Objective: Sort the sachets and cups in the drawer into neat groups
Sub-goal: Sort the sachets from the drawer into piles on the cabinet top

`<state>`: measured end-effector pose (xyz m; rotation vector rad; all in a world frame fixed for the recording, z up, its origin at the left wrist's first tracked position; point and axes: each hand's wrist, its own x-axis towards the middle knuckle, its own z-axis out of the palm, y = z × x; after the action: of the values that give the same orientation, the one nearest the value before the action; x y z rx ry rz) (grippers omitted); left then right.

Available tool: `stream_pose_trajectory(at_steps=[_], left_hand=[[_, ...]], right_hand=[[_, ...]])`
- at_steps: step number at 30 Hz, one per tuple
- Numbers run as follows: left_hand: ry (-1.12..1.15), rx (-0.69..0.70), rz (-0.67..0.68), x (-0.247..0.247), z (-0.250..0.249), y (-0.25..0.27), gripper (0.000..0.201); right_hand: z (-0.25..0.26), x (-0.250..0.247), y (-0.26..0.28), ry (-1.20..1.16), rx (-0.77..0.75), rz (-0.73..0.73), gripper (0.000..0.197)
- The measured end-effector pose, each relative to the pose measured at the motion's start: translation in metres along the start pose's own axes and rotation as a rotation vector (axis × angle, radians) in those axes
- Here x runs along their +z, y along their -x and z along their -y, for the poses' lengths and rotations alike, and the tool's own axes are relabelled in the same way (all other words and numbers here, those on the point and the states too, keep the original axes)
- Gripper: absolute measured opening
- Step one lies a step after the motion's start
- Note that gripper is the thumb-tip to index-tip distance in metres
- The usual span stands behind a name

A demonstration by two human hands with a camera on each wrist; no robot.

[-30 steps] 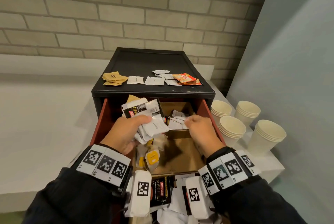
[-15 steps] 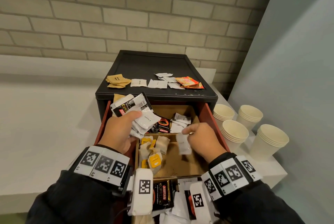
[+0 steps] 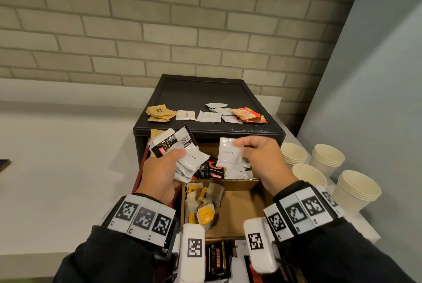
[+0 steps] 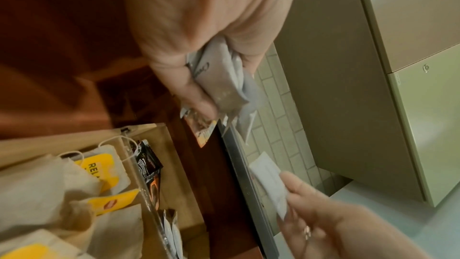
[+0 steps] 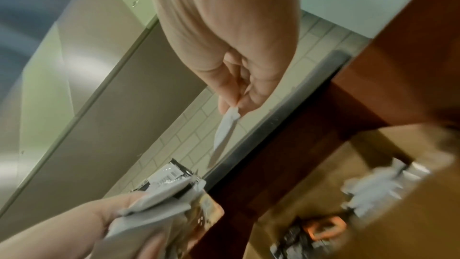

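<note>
My left hand [image 3: 164,166] grips a fanned bundle of sachets [image 3: 180,152], white creamer packets and black coffee ones, above the drawer's left side; the bundle [image 4: 221,78] shows under the thumb in the left wrist view. My right hand [image 3: 258,157] pinches a single white creamer sachet [image 3: 229,152] by its top corner, hanging just in front of the cabinet's edge; the right wrist view shows that sachet [image 5: 225,131] edge-on. Below, the open red drawer [image 3: 139,173] holds a cardboard tray [image 3: 237,212] with tea bags [image 3: 203,205] and, further back, black coffee sachets [image 3: 211,169].
The black cabinet top [image 3: 201,91] carries sorted rows: brown sachets [image 3: 159,114], white sachets [image 3: 207,116], orange sachets [image 3: 247,115]. Stacks of paper cups [image 3: 326,159] stand on the white counter [image 3: 57,157] to the right. More coffee sachets [image 3: 215,260] lie at the drawer's front.
My right hand picked a white sachet out of the back of the drawer and lifted it up to the cabinet's edge. The left hand rose a little with its bundle.
</note>
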<state>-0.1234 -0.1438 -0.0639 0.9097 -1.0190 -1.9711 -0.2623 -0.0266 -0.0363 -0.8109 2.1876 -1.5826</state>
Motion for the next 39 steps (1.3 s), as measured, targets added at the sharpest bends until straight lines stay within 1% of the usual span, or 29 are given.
stream_pose_trajectory(at_steps=[3,5,9,12,13,15,18,20,21,22,24,25,26,27,28,30,31,32,33,34,35,37,38,39], left_hand=[[0.012,0.015,-0.015,0.0,0.001,-0.001,0.026],[0.024,0.018,-0.028,-0.001,0.001,-0.002,0.028],[0.05,0.012,-0.053,-0.003,0.001,-0.004,0.037],[0.059,0.011,-0.059,-0.003,0.001,-0.006,0.038],[0.055,0.011,-0.062,-0.004,0.002,-0.006,0.038],[0.05,0.013,-0.067,-0.004,0.002,-0.007,0.038],[0.055,0.016,-0.071,-0.004,0.003,-0.009,0.039],[0.051,0.015,-0.07,-0.003,0.004,-0.009,0.037],[0.046,0.011,-0.073,-0.003,0.004,-0.01,0.037],[0.043,0.008,-0.076,-0.003,0.004,-0.01,0.037],[0.034,0.01,-0.081,-0.004,0.005,-0.011,0.037],[0.027,0.013,-0.084,-0.004,0.005,-0.012,0.037],[0.022,0.015,-0.087,-0.005,0.006,-0.013,0.037],[0.02,0.015,-0.09,-0.006,0.006,-0.013,0.038],[0.021,0.014,-0.094,-0.006,0.006,-0.014,0.039],[0.035,0.007,-0.095,-0.007,0.005,-0.014,0.04],[0.041,0.007,-0.092,-0.007,0.005,-0.013,0.039],[0.048,0.01,-0.087,-0.006,0.005,-0.013,0.039],[0.053,0.01,-0.082,-0.006,0.005,-0.013,0.039],[0.054,0.011,-0.077,-0.005,0.004,-0.013,0.039],[0.048,0.012,-0.076,-0.005,0.004,-0.013,0.037],[0.023,0.0,-0.089,-0.005,0.004,-0.014,0.035],[0.018,-0.009,-0.094,-0.005,0.005,-0.014,0.036],[0.024,-0.012,-0.088,-0.005,0.005,-0.013,0.036]], right_hand=[[0.021,0.007,-0.021,-0.051,-0.028,-0.022,0.035],[0.033,0.013,-0.038,-0.095,-0.035,0.005,0.043],[0.046,0.029,-0.072,-0.169,0.037,0.009,0.053],[0.047,0.036,-0.091,-0.205,0.107,0.022,0.05],[0.047,0.037,-0.094,-0.161,0.107,0.05,0.047],[0.049,0.037,-0.095,0.062,0.071,0.079,0.038],[0.049,0.042,-0.093,0.422,-0.069,-0.031,0.032],[0.049,0.048,-0.088,0.547,-0.179,-0.087,0.031],[0.048,0.05,-0.085,0.598,-0.233,-0.074,0.031],[0.045,0.056,-0.086,0.662,-0.294,-0.013,0.032],[0.042,0.067,-0.087,0.874,-0.357,0.224,0.037],[0.041,0.072,-0.088,0.983,-0.344,0.338,0.044],[0.039,0.075,-0.092,1.049,-0.31,0.399,0.05],[0.039,0.075,-0.092,1.074,-0.258,0.412,0.051],[0.038,0.073,-0.093,1.056,-0.236,0.385,0.049],[0.039,0.067,-0.09,0.972,-0.281,0.274,0.042],[0.04,0.063,-0.084,0.898,-0.326,0.209,0.038],[0.042,0.062,-0.078,0.776,-0.363,0.152,0.035],[0.045,0.059,-0.068,0.645,-0.371,0.137,0.035],[0.047,0.057,-0.057,0.533,-0.361,0.173,0.037],[0.047,0.056,-0.045,0.455,-0.329,0.248,0.041],[0.041,0.057,-0.025,0.357,-0.224,0.402,0.056],[0.036,0.059,-0.019,0.309,-0.165,0.456,0.061],[0.03,0.06,-0.016,0.254,-0.11,0.479,0.064]])
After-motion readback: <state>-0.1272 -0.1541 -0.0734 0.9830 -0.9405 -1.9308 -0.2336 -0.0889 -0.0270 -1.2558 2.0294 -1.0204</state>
